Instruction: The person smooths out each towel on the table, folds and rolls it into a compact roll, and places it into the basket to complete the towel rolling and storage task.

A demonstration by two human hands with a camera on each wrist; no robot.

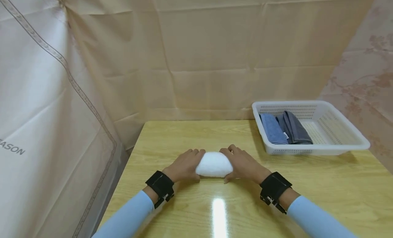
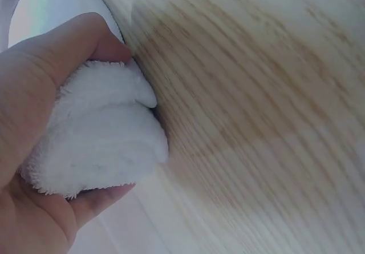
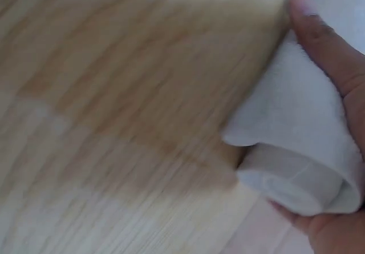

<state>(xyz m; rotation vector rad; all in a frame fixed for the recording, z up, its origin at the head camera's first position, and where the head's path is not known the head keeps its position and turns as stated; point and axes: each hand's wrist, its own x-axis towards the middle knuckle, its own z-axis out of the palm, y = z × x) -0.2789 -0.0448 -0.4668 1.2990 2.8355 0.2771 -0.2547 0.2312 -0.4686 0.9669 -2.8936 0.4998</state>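
Note:
A white towel (image 1: 214, 164), rolled up, lies crosswise between my two hands on the wooden table (image 1: 184, 135). My left hand (image 1: 186, 165) grips its left end; in the left wrist view the thumb bends over the fluffy towel (image 2: 102, 134) with fingers beneath. At the other end my right hand (image 1: 244, 165) holds the roll, thumb on the near side. The right wrist view shows the towel's coiled end (image 3: 296, 180) and a loose edge flap.
A white plastic basket (image 1: 347, 147) stands at the back right of the table. Inside it, on the left, lie a blue folded towel (image 1: 272, 128) and a dark grey one (image 1: 296, 128). Beige cloth (image 1: 202, 60) hangs behind the table, and pale cloth (image 1: 46, 111) at the left.

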